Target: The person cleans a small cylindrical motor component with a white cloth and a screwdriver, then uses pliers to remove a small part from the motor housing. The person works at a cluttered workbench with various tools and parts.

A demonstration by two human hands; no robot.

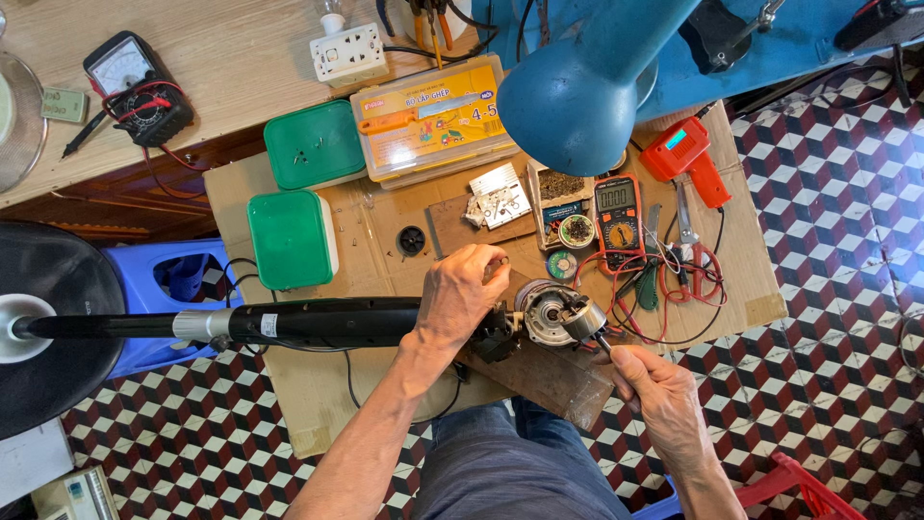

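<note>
A black fan pole (318,322) lies across a cardboard-covered low table (289,385), its round base (43,323) at the left. My left hand (464,294) grips the black neck at the pole's right end. Beside it sits the bare fan motor (541,310), resting on a brown wooden board (549,376). My right hand (657,390) holds a thin tool handle whose small metal head (584,319) touches the motor's right side.
Two green-lidded boxes (292,238), a yellow parts case (433,117), a digital multimeter (618,220) with red leads, a red soldering gun (688,156), pliers and a blue lamp shade (577,91) crowd the table. An analog meter (135,85) lies on the wooden bench.
</note>
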